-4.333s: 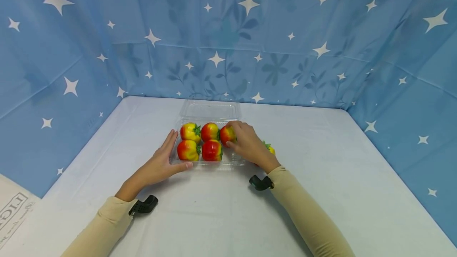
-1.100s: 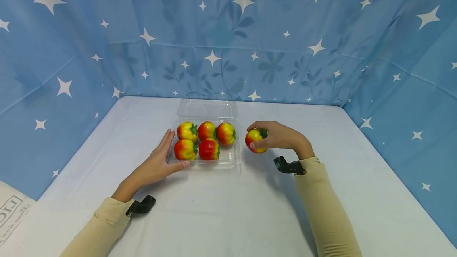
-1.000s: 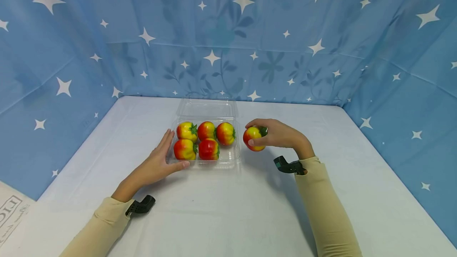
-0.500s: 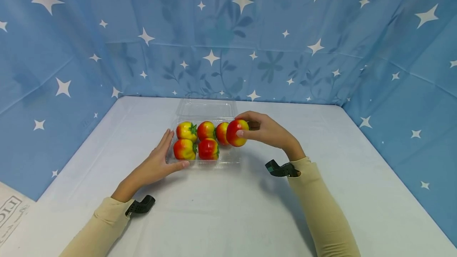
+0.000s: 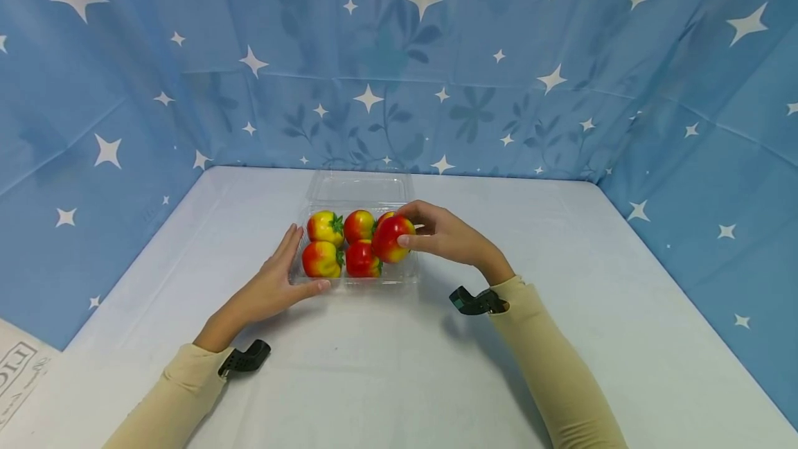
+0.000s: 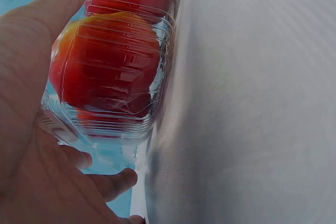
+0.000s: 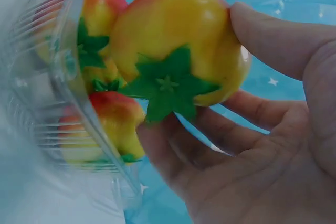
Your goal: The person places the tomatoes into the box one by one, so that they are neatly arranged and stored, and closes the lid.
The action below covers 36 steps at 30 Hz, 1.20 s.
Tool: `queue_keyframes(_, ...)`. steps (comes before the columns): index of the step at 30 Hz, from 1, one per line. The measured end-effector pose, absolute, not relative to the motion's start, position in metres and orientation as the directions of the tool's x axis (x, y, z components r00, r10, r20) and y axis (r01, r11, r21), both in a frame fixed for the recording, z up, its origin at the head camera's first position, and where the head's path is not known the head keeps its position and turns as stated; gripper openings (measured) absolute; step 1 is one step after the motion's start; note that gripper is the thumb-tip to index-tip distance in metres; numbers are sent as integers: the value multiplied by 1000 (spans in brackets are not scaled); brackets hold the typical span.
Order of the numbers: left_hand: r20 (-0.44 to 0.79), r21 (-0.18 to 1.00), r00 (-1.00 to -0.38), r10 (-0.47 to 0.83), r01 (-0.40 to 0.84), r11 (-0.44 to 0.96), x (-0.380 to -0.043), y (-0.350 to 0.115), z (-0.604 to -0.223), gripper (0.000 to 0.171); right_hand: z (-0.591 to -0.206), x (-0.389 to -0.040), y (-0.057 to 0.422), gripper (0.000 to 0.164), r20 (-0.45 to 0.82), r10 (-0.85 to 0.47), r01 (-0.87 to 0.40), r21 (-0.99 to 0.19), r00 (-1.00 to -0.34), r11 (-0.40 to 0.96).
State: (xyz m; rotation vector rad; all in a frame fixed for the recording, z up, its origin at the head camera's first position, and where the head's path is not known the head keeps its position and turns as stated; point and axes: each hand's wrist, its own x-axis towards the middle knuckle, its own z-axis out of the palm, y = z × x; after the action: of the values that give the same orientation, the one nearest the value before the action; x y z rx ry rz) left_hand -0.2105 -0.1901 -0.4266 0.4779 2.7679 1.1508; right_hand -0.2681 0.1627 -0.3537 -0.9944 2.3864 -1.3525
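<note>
A clear plastic clamshell box (image 5: pixel 402 277) holds several red-and-yellow fruits (image 5: pixel 323 260) with green star-shaped leafy tops, set in two rows. My right hand (image 5: pixel 447 234) grips another such fruit (image 5: pixel 390 239) over the right part of the box, thumb on one side and fingers on the other. In the right wrist view the green top of the held fruit (image 7: pixel 178 35) faces the camera, beyond the box wall. My left hand (image 5: pixel 271 289) lies along the box's left side, fingers straight and thumb at the front edge. The held fruit partly hides the back right one.
The box's clear lid (image 5: pixel 360 187) is folded back behind it on the white-covered table (image 5: pixel 374 373). A blue star-patterned curtain (image 5: pixel 399 54) surrounds the table's back and sides. A pale printed item (image 5: pixel 25 366) shows at the left edge.
My right hand set one fruit in the back right of the box, picked up another from the table at the right, and carried it left over the box. My left hand stayed in place.
</note>
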Motion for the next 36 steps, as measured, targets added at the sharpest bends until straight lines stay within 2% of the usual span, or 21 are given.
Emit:
queue_keyframes(4, 29, 706, -943, 331, 253, 661, -209, -190, -425, 123, -356, -270, 165, 54, 112, -674, -494, -768, -730, 407)
queue_keyframes(16, 30, 708, -944, 330, 253, 660, -210, -188, -426, 123, -359, -267, 164, 55, 28, -676, -508, -684, -736, 524)
queue_keyframes(27, 34, 708, -942, 335, 259, 657, -211, -189, -427, 122, -364, -266, 158, 51, -4, -659, -492, -662, -752, 565)
queue_keyframes(36, 34, 712, -942, 335, 257, 653, -210, -191, -426, 123, -366, -266, 152, 47, 6, -676, -508, -665, -737, 548)
